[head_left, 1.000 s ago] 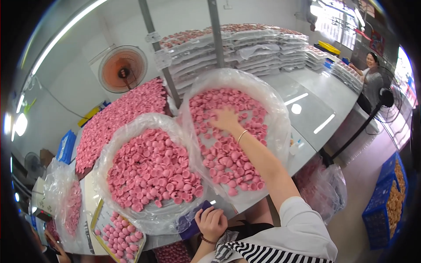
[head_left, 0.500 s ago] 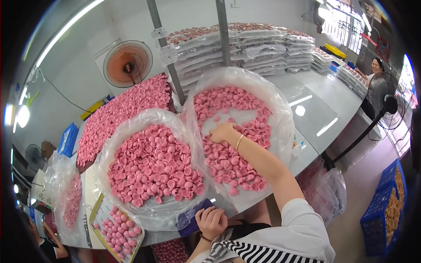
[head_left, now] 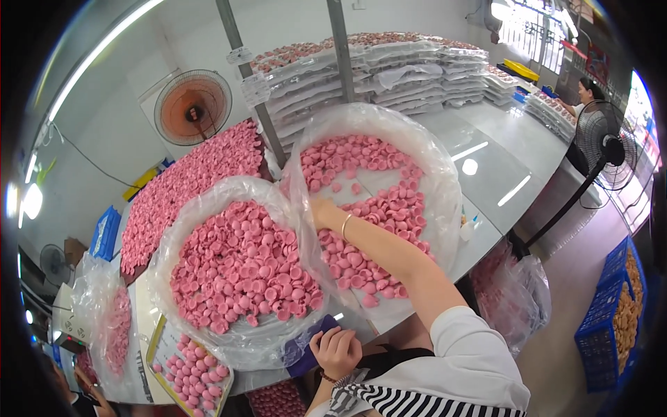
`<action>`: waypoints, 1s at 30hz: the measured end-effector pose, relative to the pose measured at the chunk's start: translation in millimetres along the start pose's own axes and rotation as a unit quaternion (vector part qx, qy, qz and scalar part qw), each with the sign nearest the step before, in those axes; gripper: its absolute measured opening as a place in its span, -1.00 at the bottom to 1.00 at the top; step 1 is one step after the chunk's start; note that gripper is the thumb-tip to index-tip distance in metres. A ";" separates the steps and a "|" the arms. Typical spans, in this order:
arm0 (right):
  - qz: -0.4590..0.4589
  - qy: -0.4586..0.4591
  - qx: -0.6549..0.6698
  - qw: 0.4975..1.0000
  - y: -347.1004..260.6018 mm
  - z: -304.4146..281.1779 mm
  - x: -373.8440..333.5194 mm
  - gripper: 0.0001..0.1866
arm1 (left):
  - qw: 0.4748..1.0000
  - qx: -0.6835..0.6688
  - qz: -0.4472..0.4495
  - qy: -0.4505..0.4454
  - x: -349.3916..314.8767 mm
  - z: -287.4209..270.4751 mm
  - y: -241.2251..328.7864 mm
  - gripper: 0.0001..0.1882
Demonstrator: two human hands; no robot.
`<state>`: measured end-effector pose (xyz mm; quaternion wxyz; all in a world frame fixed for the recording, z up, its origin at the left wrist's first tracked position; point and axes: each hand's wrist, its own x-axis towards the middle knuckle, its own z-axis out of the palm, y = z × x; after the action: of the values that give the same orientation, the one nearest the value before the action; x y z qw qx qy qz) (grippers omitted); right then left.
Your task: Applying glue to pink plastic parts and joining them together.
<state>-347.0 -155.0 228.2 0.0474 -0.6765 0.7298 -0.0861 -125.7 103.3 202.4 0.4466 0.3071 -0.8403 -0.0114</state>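
Observation:
My right hand [head_left: 322, 213] reaches into the right-hand clear plastic bag [head_left: 445, 194], at its left side among small pink cup-shaped pieces [head_left: 375, 254]. Film and the pieces blur its fingers, so I cannot see what they hold. A thin bangle circles that wrist. My left hand [head_left: 336, 353] is curled closed at the near table edge, beside a purple flat-sided object [head_left: 306, 353] partly under plastic. Whatever is inside those fingers, if anything, is hidden. A second open plastic bag [head_left: 163, 250], left of the first, is heaped with the same pink pieces [head_left: 243, 267].
A tray [head_left: 155, 340] of pink domed balls [head_left: 191, 372] sits at the near left. Behind, pink pieces cover a sloping board [head_left: 191, 191] near a fan [head_left: 193, 108]. Metal posts [head_left: 339, 48] rise before stacked bagged trays [head_left: 403, 76]. Blue crates [head_left: 601, 333] and a co-worker [head_left: 587, 97] are at right.
My right hand has moved left and a little nearer within the bag, toward its left wall. My left hand stays closed in place. The view has shifted slightly, and the co-worker has turned aside.

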 end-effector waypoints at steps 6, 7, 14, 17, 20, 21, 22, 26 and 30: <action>-0.119 -0.002 -0.070 0.990 15.0 -35.0 -76.0 -0.60 | 1.000 -0.007 0.003 -0.015 1.6 -2.5 0.6 -0.89; -0.141 0.028 -0.036 0.989 19.6 -39.1 -83.6 -0.63 | 1.000 -0.009 -0.001 -0.018 2.5 -1.8 0.4 -0.89; -0.048 -0.143 0.001 0.989 28.1 -119.8 -95.0 -0.72 | 0.999 -0.020 -0.011 -0.030 5.5 -4.0 -2.9 -0.87; 0.012 -0.151 0.047 0.987 42.6 -128.1 -78.3 -0.68 | 0.999 -0.017 -0.013 -0.028 4.3 -2.6 -5.1 -0.87; 0.057 -0.169 0.015 0.984 60.1 -109.1 -49.9 -0.69 | 0.999 -0.013 -0.009 -0.029 4.7 -2.0 -5.2 -0.88; 0.057 -0.075 0.042 0.995 69.3 -91.0 -34.9 -0.66 | 1.000 -0.012 -0.005 -0.028 5.1 -1.4 -5.3 -0.88; 0.058 0.020 0.069 0.996 78.2 -74.1 -21.0 -0.60 | 1.000 -0.010 -0.004 -0.027 5.0 -0.9 -5.1 -0.88; 0.074 0.065 0.043 0.994 102.5 -22.4 27.9 -0.57 | 1.000 -0.006 0.004 -0.021 3.2 1.4 -2.1 -0.89; 0.054 -0.149 0.213 0.964 24.0 -15.4 56.0 -0.55 | 1.000 0.017 -0.006 -0.016 -7.9 -7.5 -9.0 -0.88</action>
<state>-377.9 -208.2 241.4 0.3034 -0.6156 0.7147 -0.1350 -112.2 102.1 198.4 0.4279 0.3194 -0.8455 -0.0051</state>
